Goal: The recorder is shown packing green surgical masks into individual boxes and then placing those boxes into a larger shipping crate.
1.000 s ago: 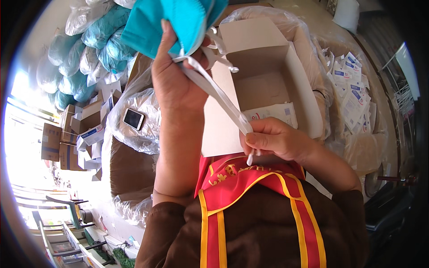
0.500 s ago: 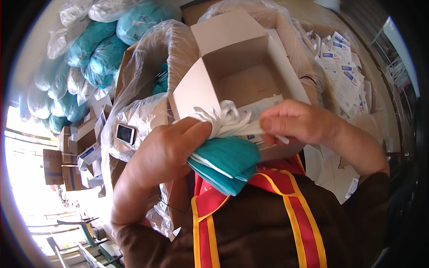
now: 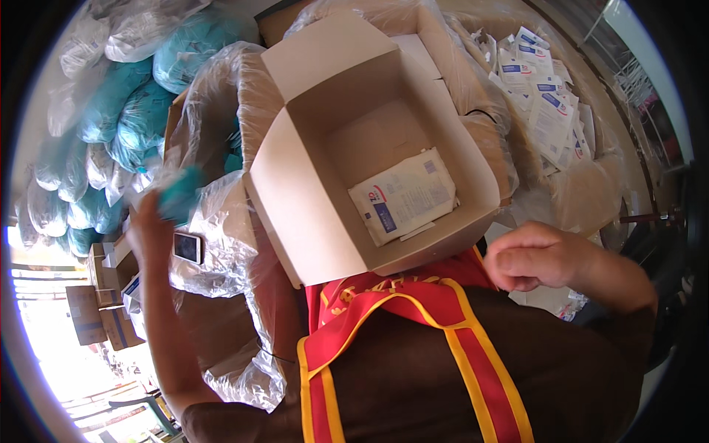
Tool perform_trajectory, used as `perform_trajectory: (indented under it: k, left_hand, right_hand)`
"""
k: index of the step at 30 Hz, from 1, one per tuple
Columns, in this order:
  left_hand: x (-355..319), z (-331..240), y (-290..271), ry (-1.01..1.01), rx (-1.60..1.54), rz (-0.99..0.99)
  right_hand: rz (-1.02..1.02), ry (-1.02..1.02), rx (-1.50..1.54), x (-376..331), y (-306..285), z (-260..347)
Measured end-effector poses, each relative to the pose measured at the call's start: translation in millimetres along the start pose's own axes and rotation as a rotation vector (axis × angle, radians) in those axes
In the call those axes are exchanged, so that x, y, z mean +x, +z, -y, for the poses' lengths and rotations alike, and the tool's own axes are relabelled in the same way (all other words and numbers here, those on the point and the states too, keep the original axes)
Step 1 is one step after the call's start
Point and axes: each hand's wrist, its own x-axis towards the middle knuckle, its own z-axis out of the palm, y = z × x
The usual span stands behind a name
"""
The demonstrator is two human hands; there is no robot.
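My left hand (image 3: pixel 148 221) is stretched out to the far left, smeared by motion, with a folded teal cloth bundle (image 3: pixel 179 196) in its fingers. A pale blur above the bundle looks like its white ties. Over on the right, my right hand (image 3: pixel 535 255) is closed in a loose fist beside the near right corner of an open cardboard box (image 3: pixel 310 214); nothing shows in it. Inside that box, flat white packets with blue print (image 3: pixel 405 193) lie on the bottom, toward the near side.
A phone (image 3: pixel 187 248) rests on clear plastic at the left. Behind it, plastic-lined cartons (image 3: pixel 258 96) surround the box, one with teal cloth inside. Teal and white bagged bundles (image 3: pixel 140 111) are piled far left. More white packets (image 3: pixel 550 111) fill a lined carton at the right.
My left hand has carried the teal bundle from in front of the box to the far left. My right hand let go of the white ties and moved right and down. The packets now show fully.
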Motion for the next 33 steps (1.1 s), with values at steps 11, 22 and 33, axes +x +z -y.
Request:
perform_trajectory:
  k: [11, 22, 33]
  left_hand:
    - [-5, -107, -9, -0.301, -0.754, -0.028]
    - [-15, -154, -20, -0.162, -0.845, -0.188]
    - [-36, -175, -7, 0.058, -1.105, -0.098]
  right_hand:
    - [-0.771, -0.082, 0.627, -13, -81, -231]
    - [-1.256, 0.159, 0.557, 0, -115, -362]
    - [-0.705, -0.610, -0.367, 23, -52, -69]
